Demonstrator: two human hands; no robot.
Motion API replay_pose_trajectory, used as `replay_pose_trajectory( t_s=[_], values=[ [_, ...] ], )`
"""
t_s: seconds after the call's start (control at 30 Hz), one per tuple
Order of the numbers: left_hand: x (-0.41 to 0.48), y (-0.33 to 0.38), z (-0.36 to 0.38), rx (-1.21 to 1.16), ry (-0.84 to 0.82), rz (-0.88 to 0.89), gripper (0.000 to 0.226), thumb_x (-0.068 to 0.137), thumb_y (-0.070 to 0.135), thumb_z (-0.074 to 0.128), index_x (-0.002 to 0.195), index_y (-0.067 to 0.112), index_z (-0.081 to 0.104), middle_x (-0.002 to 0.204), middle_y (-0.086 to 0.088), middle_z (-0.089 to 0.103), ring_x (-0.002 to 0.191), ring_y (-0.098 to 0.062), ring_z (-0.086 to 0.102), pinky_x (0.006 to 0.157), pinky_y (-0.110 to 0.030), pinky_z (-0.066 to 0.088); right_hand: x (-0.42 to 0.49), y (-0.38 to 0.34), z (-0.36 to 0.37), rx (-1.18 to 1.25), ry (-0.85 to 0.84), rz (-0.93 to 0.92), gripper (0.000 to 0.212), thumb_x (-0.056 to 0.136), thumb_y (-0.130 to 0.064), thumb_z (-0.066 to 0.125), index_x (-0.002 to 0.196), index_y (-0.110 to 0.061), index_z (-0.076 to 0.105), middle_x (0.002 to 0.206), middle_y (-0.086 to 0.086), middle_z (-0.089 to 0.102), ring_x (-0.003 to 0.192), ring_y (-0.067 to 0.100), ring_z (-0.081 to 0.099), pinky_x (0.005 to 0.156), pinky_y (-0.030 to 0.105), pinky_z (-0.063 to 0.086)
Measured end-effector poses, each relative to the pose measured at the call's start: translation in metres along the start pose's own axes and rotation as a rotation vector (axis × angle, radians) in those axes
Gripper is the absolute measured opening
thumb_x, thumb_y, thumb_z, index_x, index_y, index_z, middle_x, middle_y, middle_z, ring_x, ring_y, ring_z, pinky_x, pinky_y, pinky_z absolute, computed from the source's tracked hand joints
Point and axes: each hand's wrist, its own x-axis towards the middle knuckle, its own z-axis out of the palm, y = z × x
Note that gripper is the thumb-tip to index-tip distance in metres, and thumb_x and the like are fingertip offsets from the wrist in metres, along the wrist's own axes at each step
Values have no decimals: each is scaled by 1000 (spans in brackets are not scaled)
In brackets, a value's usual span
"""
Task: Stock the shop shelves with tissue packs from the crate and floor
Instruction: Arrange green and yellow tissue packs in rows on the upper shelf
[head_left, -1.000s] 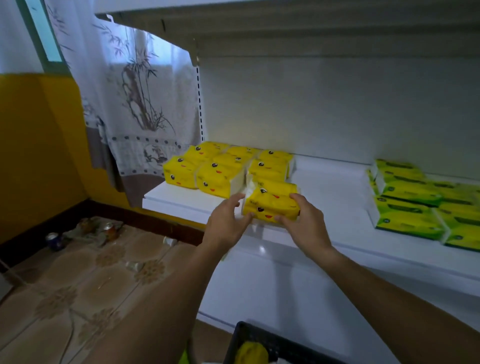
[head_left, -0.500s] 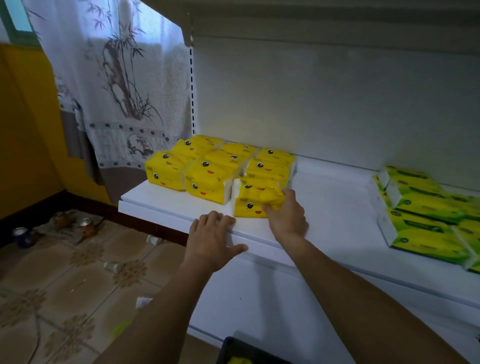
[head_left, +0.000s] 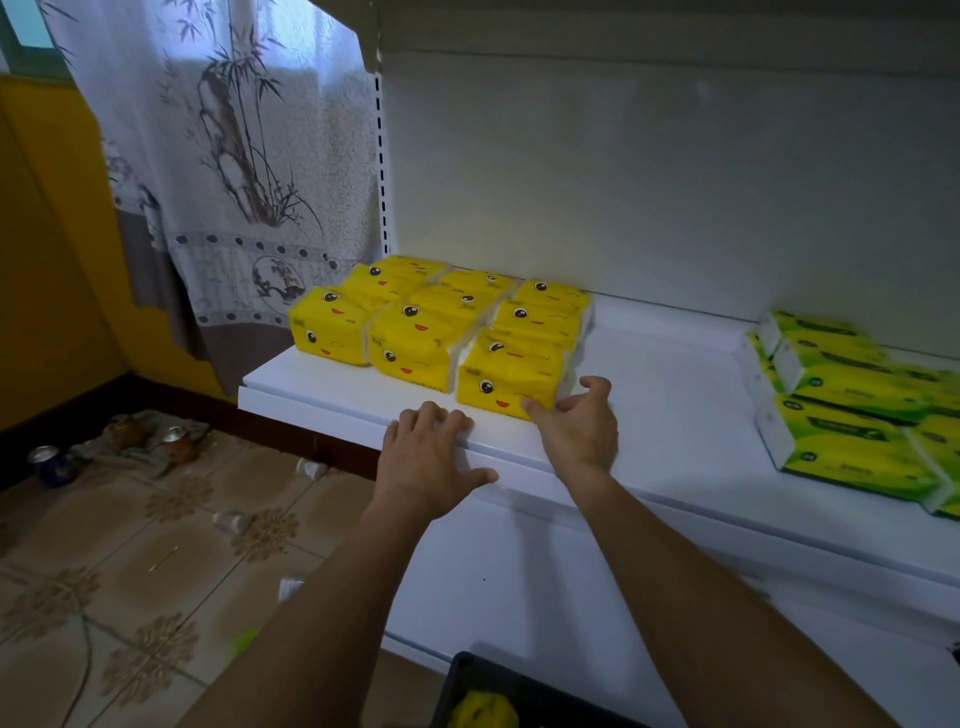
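Several yellow tissue packs (head_left: 415, 332) with cartoon faces stand in rows at the left end of the white shelf (head_left: 675, 395). The front right yellow pack (head_left: 506, 371) sits flat on the shelf. My right hand (head_left: 576, 431) lies at its front right corner, thumb touching the pack's front, fingers loosely bent beside its white end. My left hand (head_left: 431, 457) rests flat on the shelf's front edge, just in front of the packs. A black crate (head_left: 524, 691) shows at the bottom edge with a yellow pack (head_left: 480, 709) inside.
Several green tissue packs (head_left: 852, 415) lie at the shelf's right end, with bare shelf between the two groups. A printed curtain (head_left: 234, 156) hangs at the left. Cans (head_left: 52, 460) and small litter lie on the tiled floor by the yellow wall.
Both hands set the yellow pack on the shelf. The left hand then dropped to the shelf edge, and the right hand slid back from the pack's top to its front right corner.
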Motion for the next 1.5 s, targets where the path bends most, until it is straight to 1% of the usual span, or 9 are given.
replay_pose_trajectory(
  t_s=[0.2, 0.37, 0.5, 0.6, 0.7, 0.83, 1.03, 1.23, 1.5],
  values=[
    [1, 2, -2, -5, -45, -7, 66, 81, 58, 57, 134, 24, 38, 134, -3, 38, 124, -22, 34, 106, -34, 29, 1, 7, -4, -10, -137, -65, 78, 72, -38, 77, 134, -15, 35, 130, 3, 57, 121, 26, 50, 99, 42, 42],
    [-7, 0, -6, -29, -80, 26, 60, 86, 37, 58, 139, 23, 33, 138, -6, 33, 127, -24, 32, 104, -34, 32, -23, 13, -17, -38, -137, -147, 86, 73, -36, 77, 142, -13, 31, 142, 10, 42, 131, 25, 39, 107, 38, 36],
    [-60, -5, 20, -75, 36, 123, 62, 84, 24, 59, 142, 20, 35, 140, -13, 39, 125, -32, 40, 103, -41, 33, -85, 51, -25, -611, -100, -543, 83, 81, -43, 67, 145, -7, 28, 152, 17, 27, 141, 30, 25, 117, 46, 15],
    [-126, -10, 74, -118, -139, 132, 65, 78, 26, 51, 141, 22, 38, 137, -14, 47, 125, -34, 46, 102, -44, 37, -133, 102, -26, -776, -210, -691, 95, 58, -42, 85, 136, -13, 38, 142, 20, 43, 128, 34, 47, 98, 59, 37],
    [-188, -11, 129, -188, -301, -14, 69, 75, 43, 32, 141, 23, 37, 143, -11, 41, 129, -30, 42, 104, -37, 37, -172, 155, -28, -786, -410, -555, 104, 54, -42, 88, 140, -15, 37, 146, 13, 34, 125, 31, 51, 95, 57, 41],
    [-236, -12, 193, -239, -488, -145, 77, 70, 51, 27, 139, 19, 40, 144, -7, 38, 129, -28, 40, 103, -34, 38, -202, 225, -31, -722, -665, -235, 79, 94, -42, 48, 150, -21, -4, 159, 6, -5, 146, 22, 5, 117, 43, 5],
    [-264, -7, 262, -266, -668, -247, 54, 89, 27, 55, 140, 21, 36, 147, -4, 32, 134, -23, 33, 106, -32, 33, -230, 301, -1, -437, -778, 110, 70, 95, -32, 50, 150, -18, 9, 158, 6, 11, 145, 22, 15, 114, 32, 20],
    [-278, -8, 311, -288, -788, -393, 60, 90, 29, 57, 142, 14, 32, 146, -12, 30, 132, -29, 35, 102, -32, 33, -259, 348, 37, -177, -836, 457, 54, 92, -20, 58, 140, -9, 35, 141, 10, 43, 131, 28, 39, 100, 31, 36],
    [-250, -17, 348, -360, -810, -541, 81, 83, 39, 63, 144, 5, 22, 145, -17, 31, 130, -31, 38, 98, -31, 34, -260, 376, 63, -54, -943, 785, 50, 94, -15, 54, 140, -11, 36, 138, 10, 43, 126, 28, 44, 94, 37, 41]
  ],
)
